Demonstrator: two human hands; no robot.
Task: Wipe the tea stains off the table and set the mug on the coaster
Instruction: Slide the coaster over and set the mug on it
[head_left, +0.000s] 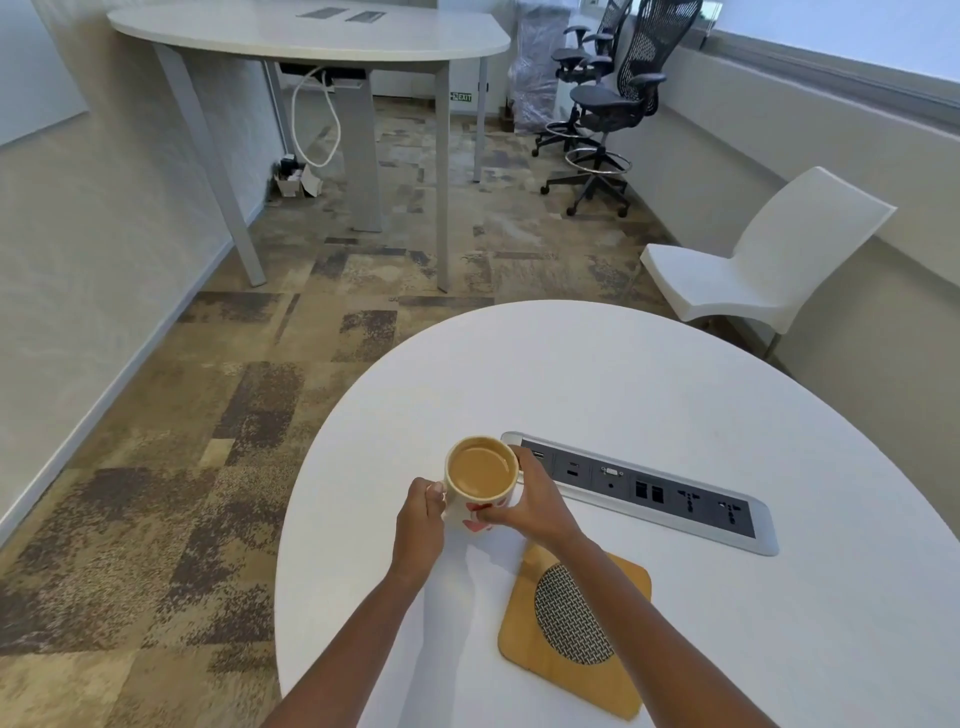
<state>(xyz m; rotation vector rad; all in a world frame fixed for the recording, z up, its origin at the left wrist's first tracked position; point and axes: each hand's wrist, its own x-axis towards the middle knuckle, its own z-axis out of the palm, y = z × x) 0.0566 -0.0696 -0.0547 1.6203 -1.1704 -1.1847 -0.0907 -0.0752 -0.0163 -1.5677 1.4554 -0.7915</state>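
A white mug (480, 475) with red marks, full of milky tea, stands or hovers just above the round white table (649, 395); I cannot tell if it touches. My left hand (421, 519) grips its handle side. My right hand (530, 504) wraps the mug's right wall. A square wooden coaster (574, 629) with a round woven inset lies to the near right of the mug, partly under my right forearm. No stains or cloth are visible.
A grey socket strip (654, 491) is set into the table just right of the mug. A white plastic chair (753, 270) stands past the far right edge. Another white table (311, 31) and black office chairs (608, 104) stand farther off on the carpet.
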